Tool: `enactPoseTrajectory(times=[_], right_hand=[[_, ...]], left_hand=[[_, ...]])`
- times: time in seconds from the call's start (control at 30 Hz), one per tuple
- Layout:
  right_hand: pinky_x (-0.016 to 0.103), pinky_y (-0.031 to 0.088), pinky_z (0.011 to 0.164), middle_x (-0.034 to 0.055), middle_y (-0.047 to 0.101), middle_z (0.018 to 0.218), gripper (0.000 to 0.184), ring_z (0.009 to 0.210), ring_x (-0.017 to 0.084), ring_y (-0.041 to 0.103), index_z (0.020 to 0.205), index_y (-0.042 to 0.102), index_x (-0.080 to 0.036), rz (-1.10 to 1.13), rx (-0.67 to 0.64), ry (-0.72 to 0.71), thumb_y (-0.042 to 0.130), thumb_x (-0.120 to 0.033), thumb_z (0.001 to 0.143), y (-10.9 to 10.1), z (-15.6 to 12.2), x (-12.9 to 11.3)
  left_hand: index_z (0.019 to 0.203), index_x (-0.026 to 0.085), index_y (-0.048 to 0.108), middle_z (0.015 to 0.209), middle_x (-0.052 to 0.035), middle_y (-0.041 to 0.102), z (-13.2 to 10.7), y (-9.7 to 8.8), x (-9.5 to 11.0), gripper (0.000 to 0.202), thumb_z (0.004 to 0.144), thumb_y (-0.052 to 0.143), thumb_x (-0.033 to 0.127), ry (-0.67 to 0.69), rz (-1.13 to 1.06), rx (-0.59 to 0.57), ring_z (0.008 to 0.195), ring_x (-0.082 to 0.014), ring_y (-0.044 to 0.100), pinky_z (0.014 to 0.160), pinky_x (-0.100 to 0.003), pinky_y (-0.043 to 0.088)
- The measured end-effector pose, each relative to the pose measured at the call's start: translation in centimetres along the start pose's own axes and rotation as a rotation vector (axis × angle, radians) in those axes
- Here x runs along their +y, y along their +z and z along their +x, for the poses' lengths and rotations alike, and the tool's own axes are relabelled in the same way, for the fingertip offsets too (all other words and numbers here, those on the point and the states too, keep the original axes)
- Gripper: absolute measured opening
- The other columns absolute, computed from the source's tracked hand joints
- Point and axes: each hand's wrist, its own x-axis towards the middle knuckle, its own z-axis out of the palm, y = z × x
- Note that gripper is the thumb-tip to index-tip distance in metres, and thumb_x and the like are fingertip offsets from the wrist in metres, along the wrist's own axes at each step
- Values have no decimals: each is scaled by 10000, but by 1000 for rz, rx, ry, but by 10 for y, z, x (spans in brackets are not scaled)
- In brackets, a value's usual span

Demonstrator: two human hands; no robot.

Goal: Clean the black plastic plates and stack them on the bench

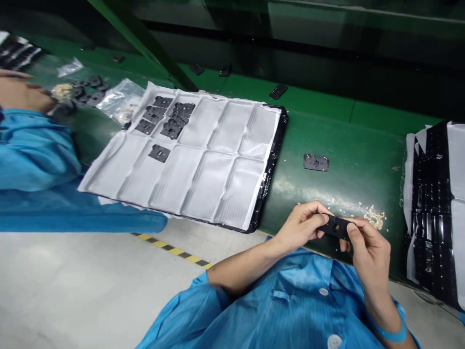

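Observation:
Between both hands, above the near edge of the green bench, I hold a flat black plastic plate [336, 227] with small cut-outs. My left hand [304, 224] pinches its left end between thumb and fingers. My right hand [368, 245] grips the right end, thumb on top. Just beyond my right hand lies a scatter of tiny pale pieces [375, 217]. A similar black part [316, 163] rests alone on the bench ahead of my hands. To the left, a tray covered with white sheet [232, 186] carries several black parts [159, 153] in its upper-left cells.
A co-worker's hand [25, 94] and blue sleeve [34, 150] reach in at the left, near loose black parts [90, 89] and a clear plastic bag [121, 99]. Stacked black trays [432, 208] stand at the right. A green post [145, 43] rises behind the white-covered tray.

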Motion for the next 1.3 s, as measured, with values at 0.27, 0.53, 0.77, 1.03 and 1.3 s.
enactPoseTrajectory(times=[0.27,0.53,0.77,1.03,1.3], right_hand=[[271,501,567,-8,690,660,243,542,145,601,972,840,-220,-168,-129,-182,662,-363,1057,-2,2,4],[300,588,663,113,799,1124,411,714,155,676,1409,692,-197,-96,2,-143,672,-376,1039,10,14,16],[288,584,664,93,791,1053,382,668,139,651,1374,711,-183,-74,-10,-114,649,-381,1053,13,12,29],[271,567,626,99,801,1020,340,689,154,671,1300,755,-183,-69,5,-117,658,-395,1053,11,14,38],[274,592,617,85,801,929,271,720,192,724,1208,813,-206,-62,-2,-188,680,-384,1052,14,12,39]], left_hand=[[983,137,727,635,43,590,-10,-33,32,184,960,718,320,85,284,-163,540,-78,522,511,-186,375],[942,157,572,767,40,628,58,-69,64,140,938,700,100,203,544,13,529,-82,674,486,-165,478],[985,162,578,862,-10,677,99,-70,77,148,954,709,100,283,813,126,576,-126,695,568,-248,536],[1194,156,694,1220,-128,706,103,-84,112,211,1019,693,274,365,1521,212,1092,-289,734,999,-416,567],[1380,19,637,1549,-307,533,213,-107,207,472,1032,682,335,156,1553,621,1445,-417,534,1173,-466,446]])
